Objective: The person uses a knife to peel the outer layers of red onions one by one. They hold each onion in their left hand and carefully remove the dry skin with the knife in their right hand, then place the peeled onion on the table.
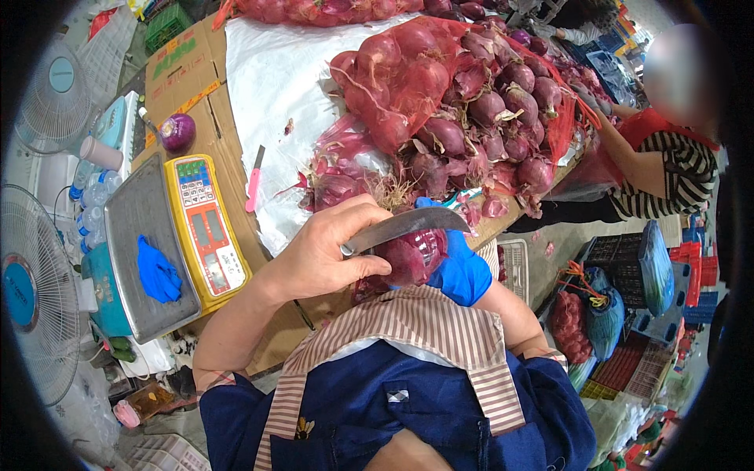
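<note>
My left hand, bare, holds a curved knife, its blade pointing right across the top of a red onion. The thumb of that hand lies against the onion's left side. In a blue glove, my right hand grips the same onion from the right; most of its fingers are hidden behind the onion and blade. Just beyond the hands, loose red onions with dry skins and roots are heaped beside a red mesh bag of onions. A pink-handled knife lies on the white sheet.
To the left stands a yellow digital scale with a blue glove on its tray. A peeled red onion sits beyond it on cardboard. Fans line the far left. A person in a striped top reaches toward the heap from the right.
</note>
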### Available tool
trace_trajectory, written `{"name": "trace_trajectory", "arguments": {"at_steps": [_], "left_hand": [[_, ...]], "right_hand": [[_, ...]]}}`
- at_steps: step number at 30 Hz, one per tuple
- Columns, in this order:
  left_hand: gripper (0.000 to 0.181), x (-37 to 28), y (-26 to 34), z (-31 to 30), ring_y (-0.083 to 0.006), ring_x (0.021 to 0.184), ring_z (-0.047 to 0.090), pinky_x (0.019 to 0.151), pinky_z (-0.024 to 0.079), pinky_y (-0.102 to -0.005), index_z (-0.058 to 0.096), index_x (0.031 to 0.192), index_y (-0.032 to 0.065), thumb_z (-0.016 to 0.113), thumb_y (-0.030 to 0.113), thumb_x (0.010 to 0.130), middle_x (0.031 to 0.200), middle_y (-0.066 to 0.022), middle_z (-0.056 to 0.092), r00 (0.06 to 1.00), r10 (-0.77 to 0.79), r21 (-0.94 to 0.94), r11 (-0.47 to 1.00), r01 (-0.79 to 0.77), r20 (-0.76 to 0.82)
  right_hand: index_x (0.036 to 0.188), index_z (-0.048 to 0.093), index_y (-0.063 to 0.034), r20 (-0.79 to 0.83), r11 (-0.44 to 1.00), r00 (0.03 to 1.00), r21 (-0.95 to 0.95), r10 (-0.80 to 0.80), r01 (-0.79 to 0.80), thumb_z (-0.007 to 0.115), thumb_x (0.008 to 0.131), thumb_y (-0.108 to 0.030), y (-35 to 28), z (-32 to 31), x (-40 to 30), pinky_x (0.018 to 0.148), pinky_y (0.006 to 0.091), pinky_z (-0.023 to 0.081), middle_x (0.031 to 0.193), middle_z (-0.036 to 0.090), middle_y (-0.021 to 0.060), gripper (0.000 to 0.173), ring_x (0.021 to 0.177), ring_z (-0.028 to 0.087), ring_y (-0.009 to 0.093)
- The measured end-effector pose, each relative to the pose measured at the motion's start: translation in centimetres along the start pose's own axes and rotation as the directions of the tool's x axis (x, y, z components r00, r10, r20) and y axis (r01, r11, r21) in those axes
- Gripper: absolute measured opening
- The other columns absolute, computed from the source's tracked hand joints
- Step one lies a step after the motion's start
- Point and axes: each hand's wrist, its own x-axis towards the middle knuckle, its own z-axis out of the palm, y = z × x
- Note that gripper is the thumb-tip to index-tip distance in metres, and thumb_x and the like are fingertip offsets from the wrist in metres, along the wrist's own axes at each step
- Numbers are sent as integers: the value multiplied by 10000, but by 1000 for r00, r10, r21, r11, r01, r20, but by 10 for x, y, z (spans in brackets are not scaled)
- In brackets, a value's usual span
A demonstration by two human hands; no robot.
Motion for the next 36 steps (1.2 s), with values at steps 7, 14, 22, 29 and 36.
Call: {"name": "trace_trajectory", "arguments": {"at_steps": [7, 14, 22, 29, 36], "left_hand": [[352, -2, -3, 1, -172, 694, 477, 632, 392, -289, 567, 963, 15, 759, 58, 671, 770, -49, 466, 1000, -6, -4, 1000, 6, 26], [310, -6, -16, 4, -141, 698, 469, 641, 396, -258, 570, 955, 19, 735, 19, 693, 782, -33, 481, 997, 78, -49, 996, -77, 18], [258, -5, -6, 13, -88, 729, 481, 668, 408, -237, 578, 947, 26, 711, 5, 727, 793, -13, 502, 982, -94, -159, 985, 68, -164], [144, -2, -5, 12, -99, 650, 516, 591, 426, -248, 586, 868, 10, 673, 10, 754, 740, -20, 545, 973, -112, -70, 993, 100, -202], [89, 0, -13, 16, -111, 619, 510, 557, 417, -253, 550, 802, 12, 636, 12, 779, 722, -36, 550, 974, -45, 21, 998, 51, -220]], "right_hand": [[1162, 553, -96, 64, 995, 994, -43, -88, 91, 501, 847, -481, 7, -4, -1, 794, 524, 496, 1125, 603, 128, 501, 982, 605, 294], [1156, 545, -76, -73, 946, 994, 319, 78, -50, 541, 841, -430, -6, 7, 3, 842, 492, 486, 1130, 597, 135, 474, 990, 600, 289], [1126, 542, -29, -87, 671, 971, 736, 223, -88, 575, 842, -338, 0, -1, 11, 885, 417, 480, 1077, 612, 132, 421, 971, 607, 262], [1119, 547, -33, 6, 563, 958, 808, 287, -173, 567, 849, -311, 2, -5, 9, 879, 392, 488, 1071, 613, 128, 388, 965, 610, 254], [1122, 542, -33, -77, 567, 963, 819, 258, -87, 569, 850, -294, 8, -8, 13, 885, 402, 484, 1081, 612, 128, 377, 969, 611, 255]]}}
